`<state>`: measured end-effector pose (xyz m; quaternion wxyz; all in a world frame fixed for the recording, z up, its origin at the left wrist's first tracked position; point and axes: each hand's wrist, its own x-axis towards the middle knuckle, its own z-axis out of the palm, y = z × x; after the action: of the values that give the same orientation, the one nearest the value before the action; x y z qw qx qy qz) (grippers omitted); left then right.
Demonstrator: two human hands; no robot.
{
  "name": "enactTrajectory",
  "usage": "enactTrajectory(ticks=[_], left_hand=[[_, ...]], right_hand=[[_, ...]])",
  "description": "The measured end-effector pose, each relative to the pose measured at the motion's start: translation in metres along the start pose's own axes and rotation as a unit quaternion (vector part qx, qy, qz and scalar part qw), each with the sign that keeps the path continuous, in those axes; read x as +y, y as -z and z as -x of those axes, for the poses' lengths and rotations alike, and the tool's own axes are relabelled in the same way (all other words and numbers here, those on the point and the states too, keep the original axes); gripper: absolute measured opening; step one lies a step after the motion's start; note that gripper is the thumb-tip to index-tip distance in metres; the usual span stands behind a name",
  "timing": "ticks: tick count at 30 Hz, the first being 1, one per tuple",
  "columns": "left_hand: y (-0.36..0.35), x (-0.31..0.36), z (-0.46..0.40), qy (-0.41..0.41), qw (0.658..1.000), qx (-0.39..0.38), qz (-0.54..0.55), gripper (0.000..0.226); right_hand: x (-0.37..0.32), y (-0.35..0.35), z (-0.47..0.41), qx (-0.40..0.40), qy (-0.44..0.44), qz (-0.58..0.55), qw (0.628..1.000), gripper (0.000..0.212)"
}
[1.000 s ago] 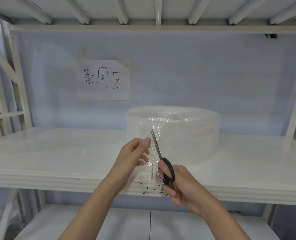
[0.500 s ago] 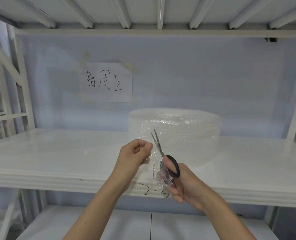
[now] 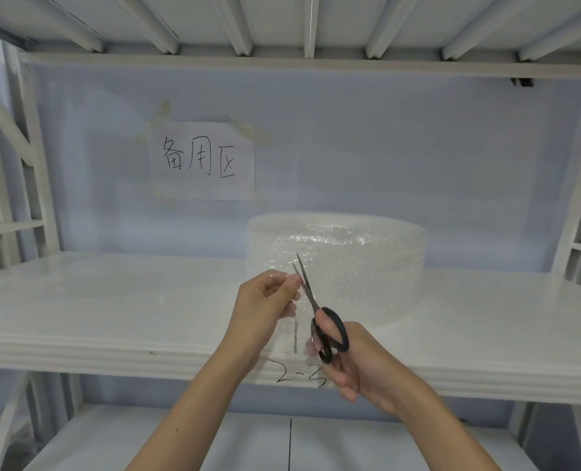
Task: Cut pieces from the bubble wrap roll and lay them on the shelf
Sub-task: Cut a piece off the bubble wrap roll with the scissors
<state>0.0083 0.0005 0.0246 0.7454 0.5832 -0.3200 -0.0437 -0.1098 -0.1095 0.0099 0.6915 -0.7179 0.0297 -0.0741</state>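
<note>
**Scissors at the loose end of the bubble wrap**

Nearest the camera, two bare forearms rise from the bottom edge, cut off below the elbows. The right hand (image 3: 357, 360) grips a pair of black-handled scissors (image 3: 318, 312), its fingers curled through and around the loops; the lower loop is partly covered by the fingers and by clear plastic. The blades point up and slightly left, and they stand a little apart at the tips. The left hand (image 3: 265, 305) pinches the top edge of a loose strip of bubble wrap (image 3: 297, 329) between thumb and bent fingers, just left of the blades. The strip is transparent and hard to trace: its lower edge blurs into the shelf front, and where it joins the roll cannot be made out. A thin dark line shows through it.

Below the hands, a lower board (image 3: 180, 443) is seen only in part, with a dark seam down its middle. The front lip of the white shelf (image 3: 112, 317) carries a handwritten mark, partly covered by the right hand's fingers.

Farther back, the bubble wrap roll (image 3: 350, 263) stands on end on the shelf, right of centre, its lower front hidden behind the hands and scissors. On the pale wall behind, a paper sign (image 3: 202, 161) with handwritten characters is taped up. White frame posts are cut off at both sides, and ribs of the shelf above cross the top.
</note>
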Motion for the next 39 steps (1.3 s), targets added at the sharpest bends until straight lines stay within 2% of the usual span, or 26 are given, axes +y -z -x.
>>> enactTrajectory(ticks=[5, 16, 22, 30, 34, 39], left_hand=[[-0.001, 0.000, 0.001, -0.012, 1.000, 0.001, 0.001, 0.013], [-0.001, -0.008, 0.002, -0.017, 1.000, 0.016, -0.003, 0.018], [-0.002, -0.013, 0.006, -0.015, 1.000, -0.007, -0.009, 0.012], [0.003, -0.016, 0.006, -0.014, 1.000, -0.021, -0.017, 0.013], [0.005, -0.019, 0.008, -0.016, 0.998, -0.048, -0.028, 0.021], [0.006, -0.018, 0.009, -0.012, 0.998, -0.042, -0.033, 0.019]], right_hand=[[0.002, -0.001, -0.003, 0.003, 0.005, 0.007, 1.000, 0.060], [0.003, -0.005, -0.011, 0.040, -0.001, 0.021, 0.999, 0.047], [-0.001, -0.003, -0.015, 0.039, -0.003, 0.017, 0.999, 0.059], [-0.004, -0.002, -0.016, 0.041, 0.014, 0.038, 0.998, 0.058], [-0.005, -0.002, -0.019, 0.048, 0.027, 0.029, 0.998, 0.060], [-0.007, -0.001, -0.019, 0.052, 0.017, 0.033, 0.998, 0.059]])
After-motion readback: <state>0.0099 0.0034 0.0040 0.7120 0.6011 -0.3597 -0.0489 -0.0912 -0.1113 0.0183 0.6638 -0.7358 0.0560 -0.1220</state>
